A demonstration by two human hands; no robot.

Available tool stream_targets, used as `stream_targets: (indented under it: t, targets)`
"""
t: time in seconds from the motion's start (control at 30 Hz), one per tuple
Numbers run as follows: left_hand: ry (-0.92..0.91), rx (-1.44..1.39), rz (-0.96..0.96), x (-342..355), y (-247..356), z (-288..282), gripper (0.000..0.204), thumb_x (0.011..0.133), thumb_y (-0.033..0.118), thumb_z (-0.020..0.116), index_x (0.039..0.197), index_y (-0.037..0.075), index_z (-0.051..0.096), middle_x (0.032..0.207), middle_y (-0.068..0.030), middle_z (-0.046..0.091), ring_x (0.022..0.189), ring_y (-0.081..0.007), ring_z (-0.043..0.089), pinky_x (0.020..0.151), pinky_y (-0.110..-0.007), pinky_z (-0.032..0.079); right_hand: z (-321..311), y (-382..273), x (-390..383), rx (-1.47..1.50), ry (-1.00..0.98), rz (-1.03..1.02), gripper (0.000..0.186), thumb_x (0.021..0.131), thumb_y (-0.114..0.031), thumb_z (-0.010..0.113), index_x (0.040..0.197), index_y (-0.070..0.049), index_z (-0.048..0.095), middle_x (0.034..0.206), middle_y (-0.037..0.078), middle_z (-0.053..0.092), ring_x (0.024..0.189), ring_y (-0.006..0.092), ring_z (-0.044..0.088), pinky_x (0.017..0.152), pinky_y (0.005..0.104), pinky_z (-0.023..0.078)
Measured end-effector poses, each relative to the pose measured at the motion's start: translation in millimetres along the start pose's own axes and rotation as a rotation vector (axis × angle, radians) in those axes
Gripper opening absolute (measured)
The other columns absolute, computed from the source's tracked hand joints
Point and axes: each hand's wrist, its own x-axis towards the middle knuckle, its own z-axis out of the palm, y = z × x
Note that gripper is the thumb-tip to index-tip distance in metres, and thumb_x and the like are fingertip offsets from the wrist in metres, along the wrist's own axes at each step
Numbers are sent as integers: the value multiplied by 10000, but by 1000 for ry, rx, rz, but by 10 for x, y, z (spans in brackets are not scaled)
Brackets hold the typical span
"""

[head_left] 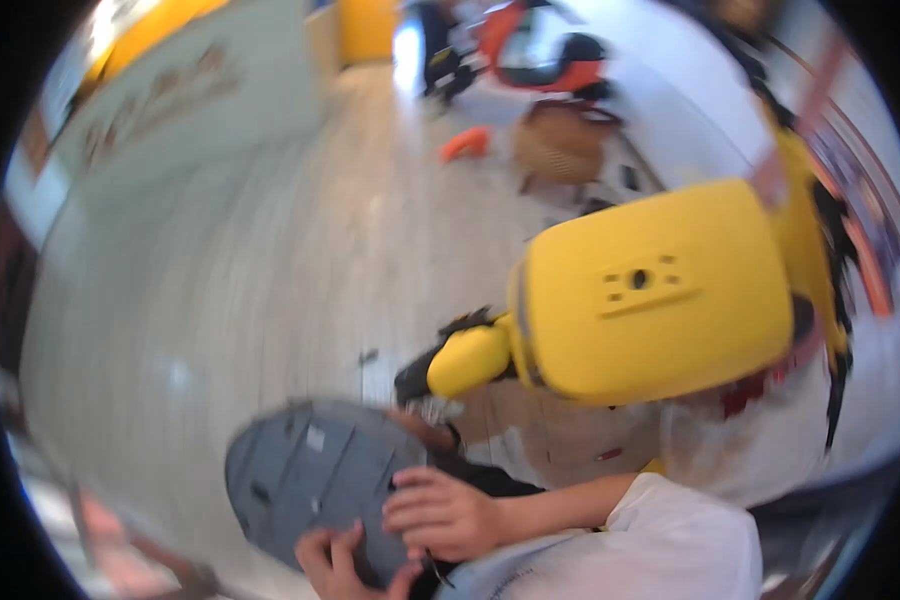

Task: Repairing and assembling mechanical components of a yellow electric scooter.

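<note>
A dark grey oval plastic panel point(305, 470) with raised ribs lies tilted at the lower middle, low in front of my body. It has a small pale square patch and a few dark marks or openings on its face. My left hand point(355, 568) grips its near edge, fingers bent over the surface. From the right, my right hand point(445, 515) comes across and closes on the panel's near right side, fingers slightly curled on the ribbed face. The palms and the panel's underside are hidden.
A large yellow rounded shell point(660, 300) with a few holes stands to the right, a smaller yellow rounded part point(470, 360) beside it. Farther off are a woven brown stool point(562, 145), an orange object point(466, 144) on the wood-look floor and a pale green counter point(190, 110).
</note>
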Motion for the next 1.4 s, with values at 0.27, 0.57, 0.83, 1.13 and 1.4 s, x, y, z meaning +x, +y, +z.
stream_targets:
  t: [0.27,0.57,0.83,1.13,1.4]
  targets:
    - [-1,131,46,1,-116,-2,713,695,429,907,1279,84,687,1226,-149,567,1173,-373,559,1120,-557,398,-122,7,12,-208,-137,54,223,960,-324,709,888,-117,747,1101,61,776,1074,250,687,1012,434,444]
    - [445,-622,-552,-498,-526,62,514,961,297,771,1314,14,526,1093,-30,535,1010,-128,501,919,-287,415,-118,-45,96,-290,-259,18,268,947,-397,715,1089,-195,817,1184,-2,759,1127,227,620,1080,434,375]
    - [399,-962,-594,-307,-686,-45,365,910,142,810,1072,77,490,915,36,481,825,-36,440,721,-187,370,-155,-261,310,-321,-416,150,246,803,-290,838,1045,-244,829,1222,-19,748,1118,242,588,1117,514,334]
    - [461,-1123,-585,-291,-786,89,444,858,184,857,1061,75,477,950,28,463,877,-69,410,794,-232,360,-68,-202,299,-315,-410,176,255,736,-222,841,983,-284,836,1218,-37,755,1104,224,556,1091,447,310]
    - [599,-426,-330,-490,-472,187,553,704,227,970,1006,109,523,1030,-26,434,875,-151,430,775,-248,375,-121,-160,331,-305,-428,215,291,716,-244,840,1006,-265,836,1223,-4,758,1103,231,554,1044,442,329]
